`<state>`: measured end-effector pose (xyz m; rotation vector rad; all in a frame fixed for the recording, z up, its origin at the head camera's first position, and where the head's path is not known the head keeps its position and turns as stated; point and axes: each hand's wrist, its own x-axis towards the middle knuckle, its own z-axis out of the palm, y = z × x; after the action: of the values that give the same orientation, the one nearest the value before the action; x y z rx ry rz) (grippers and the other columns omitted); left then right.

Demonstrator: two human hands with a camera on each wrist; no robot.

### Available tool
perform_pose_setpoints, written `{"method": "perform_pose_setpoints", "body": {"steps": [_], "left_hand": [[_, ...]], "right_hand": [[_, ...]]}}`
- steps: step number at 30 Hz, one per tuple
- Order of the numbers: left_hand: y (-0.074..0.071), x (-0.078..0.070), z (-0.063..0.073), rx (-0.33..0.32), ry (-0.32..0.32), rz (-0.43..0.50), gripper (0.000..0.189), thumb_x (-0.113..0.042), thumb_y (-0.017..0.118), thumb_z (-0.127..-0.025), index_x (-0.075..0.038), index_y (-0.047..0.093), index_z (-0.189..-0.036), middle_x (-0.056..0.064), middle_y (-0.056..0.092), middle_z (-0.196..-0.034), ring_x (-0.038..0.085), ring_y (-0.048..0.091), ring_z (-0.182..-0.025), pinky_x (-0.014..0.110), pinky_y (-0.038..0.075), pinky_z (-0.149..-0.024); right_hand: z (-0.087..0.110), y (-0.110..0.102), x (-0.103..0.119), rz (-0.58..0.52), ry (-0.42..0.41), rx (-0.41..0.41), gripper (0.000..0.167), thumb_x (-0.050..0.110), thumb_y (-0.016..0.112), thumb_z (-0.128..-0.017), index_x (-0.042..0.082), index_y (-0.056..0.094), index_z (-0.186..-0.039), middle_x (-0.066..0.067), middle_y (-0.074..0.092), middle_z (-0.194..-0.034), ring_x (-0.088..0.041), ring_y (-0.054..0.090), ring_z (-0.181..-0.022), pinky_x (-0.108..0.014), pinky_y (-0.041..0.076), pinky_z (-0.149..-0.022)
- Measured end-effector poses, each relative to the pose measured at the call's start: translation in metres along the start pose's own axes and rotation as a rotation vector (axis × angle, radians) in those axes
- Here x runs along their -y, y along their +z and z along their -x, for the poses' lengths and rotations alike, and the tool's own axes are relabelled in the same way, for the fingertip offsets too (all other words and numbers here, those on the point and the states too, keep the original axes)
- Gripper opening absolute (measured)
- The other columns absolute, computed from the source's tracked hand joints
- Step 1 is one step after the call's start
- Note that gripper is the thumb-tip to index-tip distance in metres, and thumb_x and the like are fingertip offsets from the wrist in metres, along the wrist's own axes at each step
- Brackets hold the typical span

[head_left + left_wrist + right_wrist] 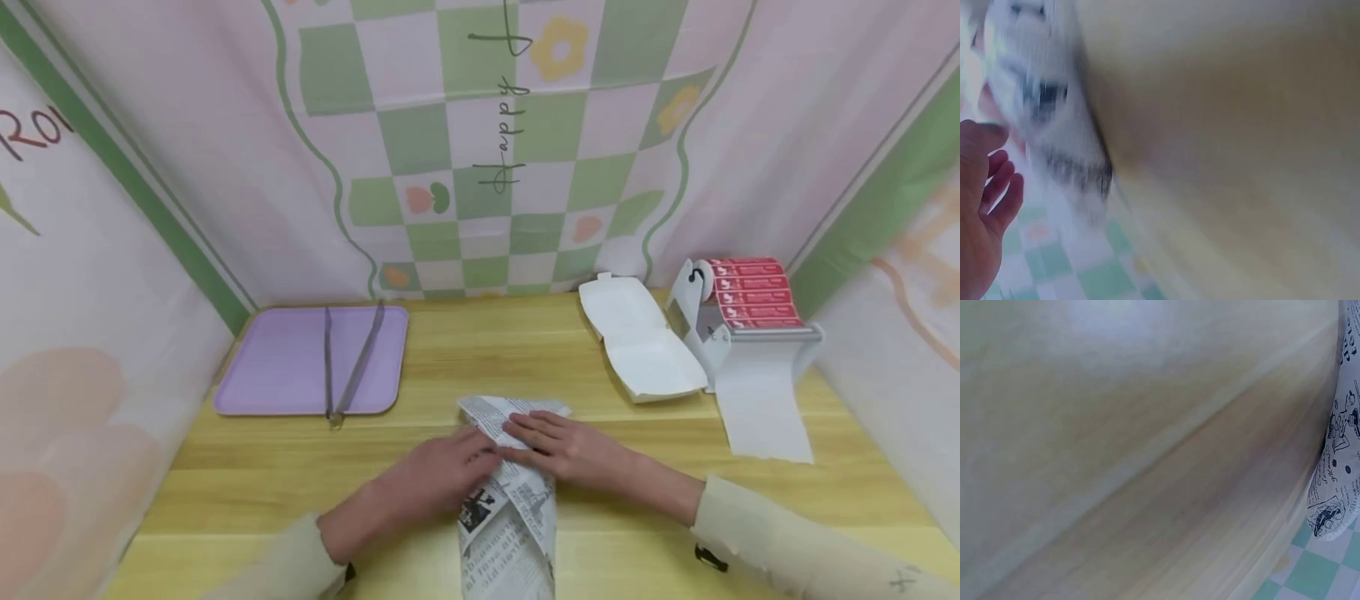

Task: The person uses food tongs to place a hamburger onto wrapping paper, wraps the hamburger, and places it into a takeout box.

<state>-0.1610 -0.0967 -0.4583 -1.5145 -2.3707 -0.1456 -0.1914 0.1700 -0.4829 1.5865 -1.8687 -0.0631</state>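
A newspaper-print wrapping paper [525, 496], folded into a long packet, lies on the table in front of me; its contents, if any, are hidden. My right hand [577, 452] rests flat on its upper part, fingers extended over the fold. From the left, my left hand [442, 473] reaches the paper's edge. In the left wrist view the thumb and bent fingers of the left hand [985, 206] stand apart beside the blurred paper [1047, 112], with nothing visible between them. The right wrist view catches only the printed paper's side [1341, 450], not the hand.
A purple tray [277, 358] with metal tongs [356, 367] across it stands at the back left. On the right are an opened white clamshell box [648, 354] and a dispenser with a roll of red labels [753, 292]. A patterned curtain [480, 142] backs the wooden table [300, 475].
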Motion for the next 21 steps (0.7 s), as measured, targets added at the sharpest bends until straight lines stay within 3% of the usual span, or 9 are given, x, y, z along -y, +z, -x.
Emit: {"method": "perform_pose_setpoints", "body": {"steps": [2, 4, 6, 8, 11, 17, 19, 21], "left_hand": [[-0.005, 0.017, 0.001, -0.033, -0.091, 0.049, 0.037, -0.003, 0.069, -0.086, -0.008, 0.062, -0.122, 0.003, 0.065, -0.122, 0.017, 0.059, -0.115, 0.026, 0.054, -0.097], [-0.005, 0.033, 0.000, -0.016, -0.208, 0.072, 0.050, -0.002, 0.071, -0.085, -0.005, 0.056, -0.132, 0.007, 0.063, -0.128, 0.021, 0.059, -0.120, 0.031, 0.052, -0.102], [0.001, 0.048, -0.003, 0.051, -0.310, 0.094, 0.056, -0.008, 0.071, -0.089, -0.004, 0.050, -0.141, 0.011, 0.060, -0.135, 0.025, 0.058, -0.124, 0.036, 0.052, -0.103], [0.010, 0.058, -0.005, 0.143, -0.356, 0.111, 0.055, -0.015, 0.067, -0.094, -0.005, 0.047, -0.145, 0.012, 0.060, -0.137, 0.026, 0.060, -0.123, 0.037, 0.053, -0.101], [0.020, 0.064, -0.008, 0.211, -0.308, 0.082, 0.046, -0.019, 0.065, -0.096, -0.006, 0.054, -0.138, 0.010, 0.069, -0.122, 0.023, 0.069, -0.104, 0.035, 0.059, -0.086], [0.025, 0.065, -0.012, 0.148, -0.127, -0.196, 0.019, -0.017, 0.069, -0.092, -0.009, 0.065, -0.109, 0.001, 0.073, -0.090, 0.012, 0.067, -0.069, 0.024, 0.054, -0.055], [0.026, 0.066, -0.013, 0.145, -0.146, -0.184, 0.013, -0.017, 0.069, -0.091, -0.010, 0.066, -0.101, -0.001, 0.072, -0.086, 0.011, 0.065, -0.066, 0.025, 0.053, -0.053], [0.027, 0.067, -0.014, 0.160, -0.217, -0.067, 0.011, -0.016, 0.068, -0.091, -0.012, 0.068, -0.101, 0.000, 0.074, -0.090, 0.013, 0.068, -0.073, 0.027, 0.057, -0.062]], "right_hand": [[0.001, 0.001, 0.001, 0.009, -0.002, 0.005, 0.048, -0.001, 0.024, -0.106, 0.011, 0.063, -0.133, -0.015, 0.068, -0.128, -0.026, 0.067, -0.117, -0.037, 0.056, -0.097], [0.001, 0.002, 0.001, 0.013, 0.001, 0.003, 0.048, -0.001, 0.025, -0.106, 0.011, 0.062, -0.134, -0.015, 0.068, -0.129, -0.026, 0.067, -0.118, -0.038, 0.056, -0.097], [0.002, 0.002, 0.003, 0.009, 0.000, 0.002, 0.049, -0.001, 0.024, -0.106, 0.011, 0.063, -0.132, -0.015, 0.067, -0.129, -0.027, 0.066, -0.118, -0.038, 0.056, -0.097], [0.003, 0.001, 0.005, 0.007, -0.006, 0.008, 0.049, 0.000, 0.023, -0.107, 0.011, 0.063, -0.133, -0.015, 0.066, -0.131, -0.026, 0.065, -0.120, -0.038, 0.056, -0.097], [0.004, 0.002, 0.008, 0.000, -0.017, 0.027, 0.047, 0.003, 0.024, -0.107, 0.010, 0.059, -0.137, -0.013, 0.064, -0.135, -0.026, 0.063, -0.124, -0.038, 0.055, -0.100], [0.005, 0.003, 0.009, -0.007, -0.008, 0.038, 0.045, 0.005, 0.026, -0.107, 0.010, 0.057, -0.140, -0.012, 0.063, -0.137, -0.025, 0.061, -0.126, -0.040, 0.053, -0.102], [0.006, 0.003, 0.011, -0.016, -0.009, 0.039, 0.046, 0.005, 0.026, -0.107, 0.010, 0.058, -0.139, -0.011, 0.063, -0.136, -0.025, 0.061, -0.126, -0.040, 0.053, -0.102], [0.007, 0.003, 0.012, -0.024, -0.015, 0.043, 0.046, 0.005, 0.025, -0.108, 0.010, 0.058, -0.139, -0.011, 0.064, -0.136, -0.024, 0.061, -0.126, -0.039, 0.053, -0.103]]}}
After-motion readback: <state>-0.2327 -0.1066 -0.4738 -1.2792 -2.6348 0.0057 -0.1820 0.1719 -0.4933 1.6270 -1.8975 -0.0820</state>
